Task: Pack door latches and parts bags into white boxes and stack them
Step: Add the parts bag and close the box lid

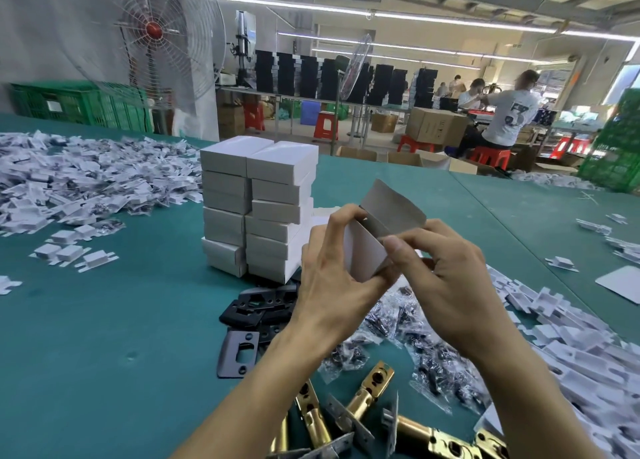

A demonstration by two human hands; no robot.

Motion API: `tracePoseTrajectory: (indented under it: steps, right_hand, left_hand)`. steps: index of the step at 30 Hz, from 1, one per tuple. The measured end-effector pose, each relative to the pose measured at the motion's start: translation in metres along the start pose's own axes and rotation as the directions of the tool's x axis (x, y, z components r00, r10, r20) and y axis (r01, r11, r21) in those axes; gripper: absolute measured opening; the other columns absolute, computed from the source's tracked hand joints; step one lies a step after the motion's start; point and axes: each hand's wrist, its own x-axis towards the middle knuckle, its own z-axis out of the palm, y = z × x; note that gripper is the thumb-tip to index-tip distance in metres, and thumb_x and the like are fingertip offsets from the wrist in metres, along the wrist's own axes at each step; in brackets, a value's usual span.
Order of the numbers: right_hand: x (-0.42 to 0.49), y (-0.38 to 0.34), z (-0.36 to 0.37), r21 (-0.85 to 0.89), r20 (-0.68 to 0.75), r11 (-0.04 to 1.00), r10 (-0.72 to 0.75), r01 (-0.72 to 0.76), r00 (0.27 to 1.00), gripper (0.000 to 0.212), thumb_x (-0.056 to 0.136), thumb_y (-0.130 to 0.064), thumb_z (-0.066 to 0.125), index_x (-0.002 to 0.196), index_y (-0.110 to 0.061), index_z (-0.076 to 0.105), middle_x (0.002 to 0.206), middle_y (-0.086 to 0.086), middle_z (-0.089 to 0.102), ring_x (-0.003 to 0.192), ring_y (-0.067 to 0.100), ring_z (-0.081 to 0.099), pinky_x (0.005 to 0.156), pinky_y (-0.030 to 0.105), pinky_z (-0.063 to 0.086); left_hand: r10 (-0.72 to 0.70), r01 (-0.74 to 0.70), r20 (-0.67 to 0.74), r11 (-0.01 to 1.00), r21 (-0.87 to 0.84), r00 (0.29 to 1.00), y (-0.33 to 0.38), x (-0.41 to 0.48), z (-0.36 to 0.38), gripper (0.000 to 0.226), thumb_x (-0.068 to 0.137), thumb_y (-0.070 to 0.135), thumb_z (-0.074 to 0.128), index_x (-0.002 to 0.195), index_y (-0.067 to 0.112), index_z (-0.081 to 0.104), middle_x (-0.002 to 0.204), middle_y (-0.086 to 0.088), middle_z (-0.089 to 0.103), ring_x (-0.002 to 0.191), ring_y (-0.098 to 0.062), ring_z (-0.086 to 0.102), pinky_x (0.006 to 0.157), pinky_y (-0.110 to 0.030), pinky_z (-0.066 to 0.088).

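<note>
Bright, even workshop light through a wide-angle lens.
Ceiling tube lights (381, 16) glare white, and a bright opening (628, 74) at far right is blown out. Shadows on the green table (104, 320) are soft. The left hand (332, 278), right hand (446, 285) and white box (367, 250) look sharp. The fan (156, 32) and the edges bow, and the background is soft.

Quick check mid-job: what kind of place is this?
Most likely a factory packing floor for door hardware: stacked white boxes on a green table, brass latches heaped nearby, other workers at benches behind.
</note>
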Motion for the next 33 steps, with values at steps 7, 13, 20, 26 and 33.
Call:
tracePoseTrajectory:
  steps: [7,13,20,26,33]
  right_hand:
    - [0.0,-0.014,-0.002,0.435,-0.198,0.899,0.044,0.047,0.979,0.017,0.09,-0.031,0.065,0.103,-0.032,0.054,0.097,-0.003,0.073,0.093,0.012,0.071,0.075,0.025,0.057]
    - [-0.001,-0.011,0.002,0.273,-0.193,0.961,0.09,-0.035,0.977,0.015,0.083,-0.013,0.077,0.093,-0.023,0.071,0.087,-0.012,0.073,0.084,0.002,0.069,0.067,0.014,0.053]
    - [-0.001,-0.01,-0.001,0.183,-0.275,0.983,0.054,-0.003,0.96,0.024,0.09,-0.013,0.07,0.091,-0.037,0.068,0.085,-0.019,0.072,0.08,0.003,0.071,0.075,0.029,0.06]
    - [-0.001,-0.01,-0.001,0.114,-0.285,0.993,0.017,0.017,0.958,0.015,0.085,-0.012,0.076,0.088,-0.026,0.073,0.08,-0.02,0.071,0.075,-0.002,0.069,0.071,0.014,0.054]
    - [-0.001,-0.005,0.001,0.056,-0.321,0.998,0.017,0.001,0.947,0.007,0.084,-0.012,0.078,0.085,-0.018,0.074,0.079,-0.022,0.068,0.075,-0.008,0.068,0.066,0.005,0.049]
  left_hand:
    - [0.083,-0.085,0.03,0.992,0.098,0.996,0.0,-0.001,0.0,0.08,0.077,0.044,0.08,0.135,0.06,0.026,0.119,0.01,0.042,0.107,-0.023,0.054,0.074,-0.045,0.059]
    - [0.072,-0.071,-0.004,0.993,0.096,0.997,0.003,-0.003,0.002,0.096,0.07,0.053,0.081,0.142,0.058,0.018,0.111,0.023,0.04,0.107,-0.023,0.054,0.073,-0.048,0.057]
    - [0.096,-0.098,0.022,0.978,0.183,0.995,-0.001,-0.004,0.003,0.092,0.072,0.048,0.082,0.145,0.048,0.025,0.121,0.028,0.037,0.115,-0.012,0.043,0.087,-0.042,0.053]
    - [0.088,-0.093,0.035,0.976,0.196,0.995,0.001,-0.005,0.005,0.089,0.074,0.049,0.08,0.146,0.042,0.028,0.13,0.017,0.045,0.115,-0.014,0.044,0.089,-0.044,0.051]
    - [0.083,-0.093,0.056,0.968,0.233,0.995,0.005,-0.006,0.004,0.087,0.075,0.047,0.079,0.146,0.044,0.027,0.125,0.012,0.049,0.111,-0.019,0.046,0.084,-0.047,0.052]
